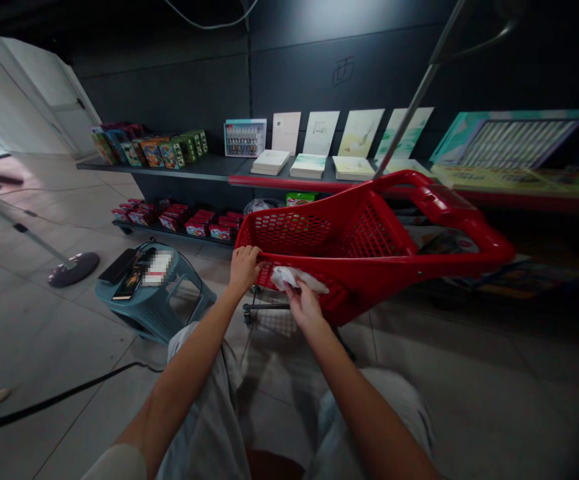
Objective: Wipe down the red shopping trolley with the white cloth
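Observation:
A red plastic shopping cart (387, 267) stands in front of me, its handle to the right and its basket walls full of small holes. My left hand (244, 267) grips the cart's rim at the left front corner, fingers curled over the edge. Against the near side wall, a little below the rim, my right hand (305, 303) holds a crumpled white cloth or tissue (299, 278) between thumb and fingers. Part of the wall behind the cloth is hidden.
Left of the cart, a blue-grey stool (169, 313) carries a phone and other flat items. Behind it, a dark shelf (189, 167) holds boxes and books (270, 161). A round stand base (73, 269) and a black cable (64, 399) lie on the floor to the left.

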